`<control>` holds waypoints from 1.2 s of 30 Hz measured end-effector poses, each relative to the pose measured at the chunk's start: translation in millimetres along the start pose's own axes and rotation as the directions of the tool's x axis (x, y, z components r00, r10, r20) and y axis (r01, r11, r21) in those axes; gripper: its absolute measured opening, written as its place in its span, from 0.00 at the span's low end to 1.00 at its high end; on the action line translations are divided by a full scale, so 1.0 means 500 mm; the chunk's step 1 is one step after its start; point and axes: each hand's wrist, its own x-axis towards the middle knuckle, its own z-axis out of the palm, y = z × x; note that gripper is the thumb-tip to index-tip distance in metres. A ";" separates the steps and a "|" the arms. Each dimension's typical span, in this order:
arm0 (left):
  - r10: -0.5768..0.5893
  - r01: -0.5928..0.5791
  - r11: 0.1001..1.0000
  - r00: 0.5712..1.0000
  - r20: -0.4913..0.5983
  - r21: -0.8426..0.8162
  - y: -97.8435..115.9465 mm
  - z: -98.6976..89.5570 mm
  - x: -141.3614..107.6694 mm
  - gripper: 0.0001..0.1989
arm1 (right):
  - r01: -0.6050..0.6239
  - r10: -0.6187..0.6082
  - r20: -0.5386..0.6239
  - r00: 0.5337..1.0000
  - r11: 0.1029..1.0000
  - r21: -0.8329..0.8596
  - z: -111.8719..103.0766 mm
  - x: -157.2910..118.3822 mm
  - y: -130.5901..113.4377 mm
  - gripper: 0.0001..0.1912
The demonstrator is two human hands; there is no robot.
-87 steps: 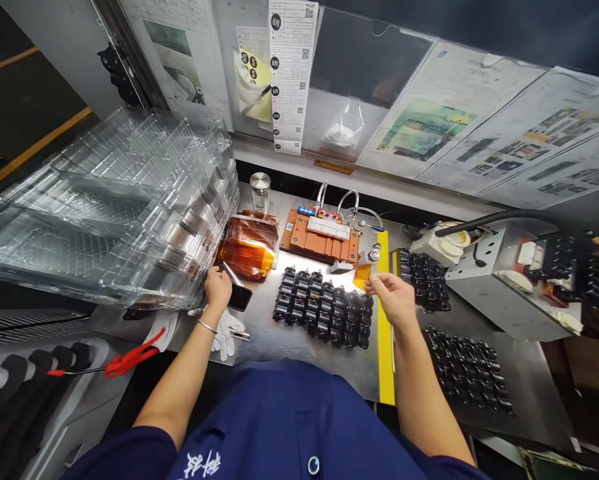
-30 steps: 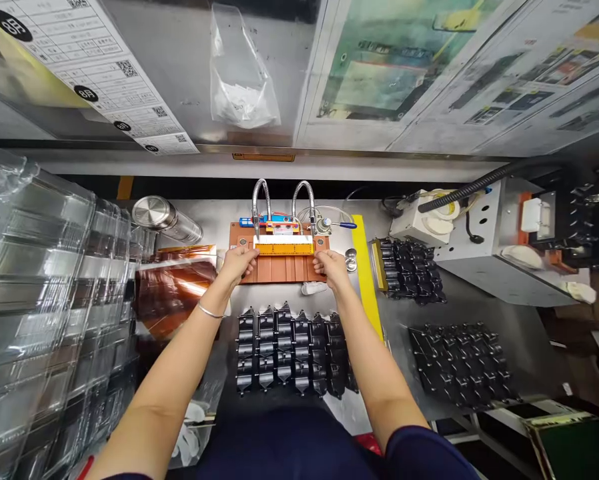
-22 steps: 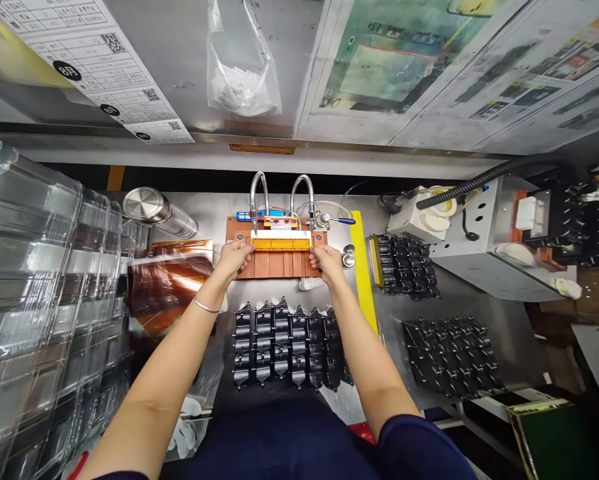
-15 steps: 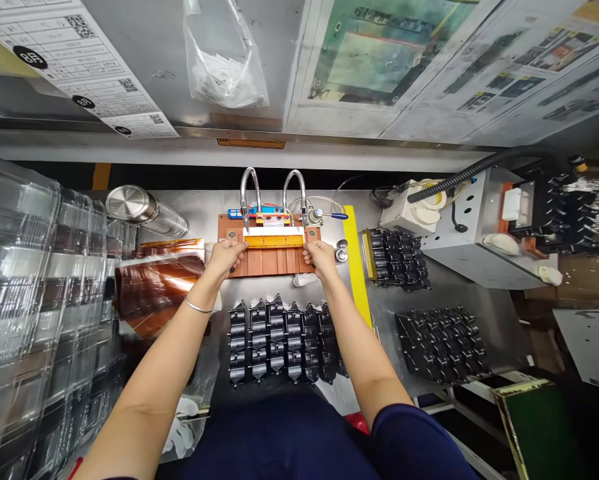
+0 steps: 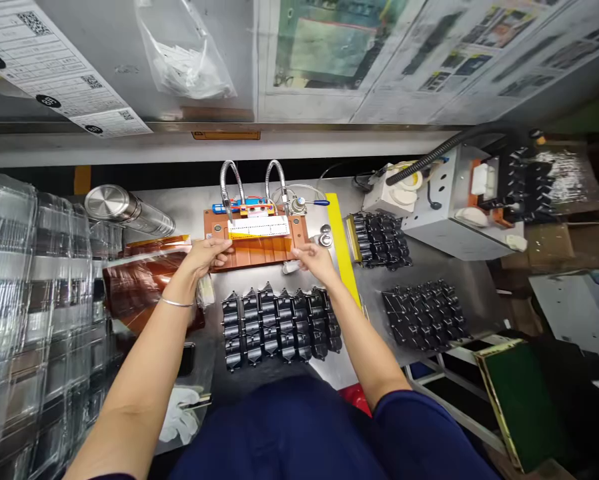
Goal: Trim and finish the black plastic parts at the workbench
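Left hand [image 5: 203,257]: thumb and fingertips look pressed together, pinching the left end of a thin, see-through orange plastic film [image 5: 269,249], left of the middle of the frame.
Right hand [image 5: 317,260]: thumb and finger seem to pinch the film's right end, near the middle of the frame.
Film trouble: it could twist or wrinkle if one hand pulls harder. It could cling to a finger if it is sticky, but I cannot tell if it is.
Strip trouble: a long white strip with tiny dark dots [image 5: 267,225] sits just above the hands in the frame. A bump could push it crooked.
Tube trouble: two bendy silver metal tubes [image 5: 275,172] curve up behind the strip. Lifting too high might knock them.
Black row trouble: shiny, bumpy black plastic parts in rows [image 5: 269,320] lie at the lower middle. A low wrist could mess up the rows.
Block feel: flat red-brown block [image 5: 211,219], hard-looking, with grooves in front.
Film feel: smooth and floppy, I think; the block's color shows through.
Bottle shape: round, shiny silver metal bottle [image 5: 144,215], lying slanted in the picture, left of the block.
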 end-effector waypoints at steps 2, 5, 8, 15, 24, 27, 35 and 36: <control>0.045 -0.047 0.998 0.998 -0.037 -0.042 -0.013 -0.004 -0.020 0.04 | 0.081 -0.082 -0.034 0.996 0.996 -0.032 -0.039 -0.053 0.039 0.18; 0.091 -0.098 0.991 0.993 -0.079 -0.093 -0.032 0.009 -0.043 0.07 | 0.149 -0.153 -0.071 0.986 0.987 -0.061 -0.057 -0.090 0.078 0.23; 0.103 -0.110 0.986 0.993 -0.060 -0.124 -0.037 0.032 -0.055 0.09 | 0.249 -0.262 -0.039 0.964 0.947 -0.203 -0.017 -0.066 0.070 0.22; 0.135 -0.138 0.986 0.990 -0.037 -0.094 -0.022 0.022 -0.077 0.11 | 0.340 -0.431 -0.077 0.899 0.798 -0.498 0.035 0.039 -0.047 0.17; 0.237 -0.158 0.928 0.949 0.208 -0.338 -0.033 -0.001 -0.108 0.11 | 0.182 -0.442 0.075 0.894 0.206 -0.961 -0.024 0.190 -0.179 0.17; 0.241 -0.148 0.907 0.950 0.200 -0.394 -0.042 -0.005 -0.111 0.09 | 0.168 -0.405 0.097 0.909 0.142 -0.976 -0.022 0.205 -0.178 0.18; 0.239 -0.152 0.873 0.961 0.136 -0.464 -0.050 -0.001 -0.135 0.08 | 0.082 -0.345 0.037 0.938 0.118 -0.990 -0.009 0.199 -0.184 0.15; 0.239 -0.152 0.871 0.962 0.133 -0.468 -0.050 0.004 -0.137 0.08 | 0.077 -0.345 0.031 0.938 0.120 -0.990 -0.006 0.195 -0.181 0.16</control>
